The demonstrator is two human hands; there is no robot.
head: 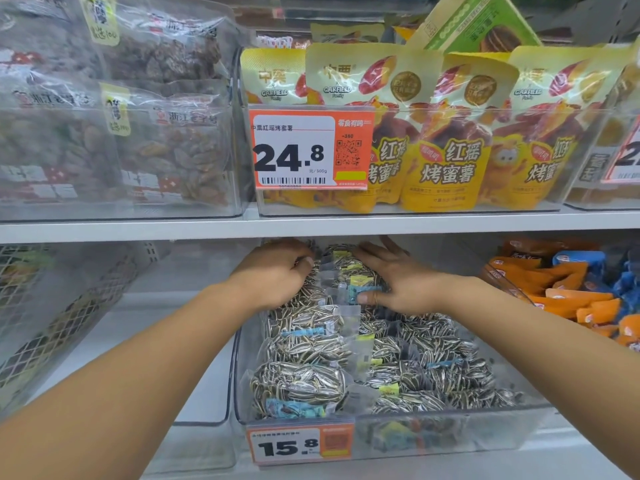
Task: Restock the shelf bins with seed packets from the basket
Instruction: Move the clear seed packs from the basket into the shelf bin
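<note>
Here both arms reach into the clear bin (540,415) on the lower shelf, at 6 o'clock in the view, which is full of sunflower seed packets (311,348). The left hand (277,271) is at the back of the bin, its grip clenched around packets there, fingers curled into the heap. The right hand (398,278), just beside it at 3 o'clock, lies flat on the packets with a released grip, fingers straight and thumb pointing left. A price tag (301,445) reading 15.8 hangs on the bin's front. At 12 o'clock, on the upper shelf (311,225), stand yellow pouches (446,133) behind a tag (311,148) reading 24.8. Orange packs (561,289) lie at 3 o'clock, nut bags (173,133) at 10 o'clock.
</note>
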